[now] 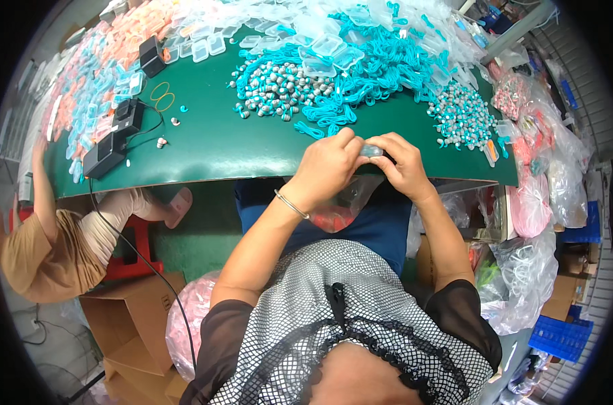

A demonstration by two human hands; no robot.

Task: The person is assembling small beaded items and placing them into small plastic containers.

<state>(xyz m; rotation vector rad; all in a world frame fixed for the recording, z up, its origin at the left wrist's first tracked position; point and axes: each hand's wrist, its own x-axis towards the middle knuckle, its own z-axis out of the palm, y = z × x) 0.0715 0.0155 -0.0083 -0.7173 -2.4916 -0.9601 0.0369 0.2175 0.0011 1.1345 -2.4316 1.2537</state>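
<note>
Between my two hands, just over the near edge of the green table (205,158), is a small clear plastic case (371,150). My left hand (330,165) pinches its left end, and my right hand (402,165) grips the other end with thumb and fingers. What lies inside the case is too small to make out. Beyond my hands are bundled turquoise cords (387,74), a heap of small grey-and-turquoise beadlike pieces (279,91) and several open clear cases (326,44). To the right lies a second heap of such pieces (460,116).
Black boxes (107,154) with a cable stand at the left, near blue and orange cases (97,108). A co-worker's arm (44,192) reaches the table's left end. An orange-handled cutter (491,152) lies right. A cardboard box (127,324) and plastic bags (516,277) surround me.
</note>
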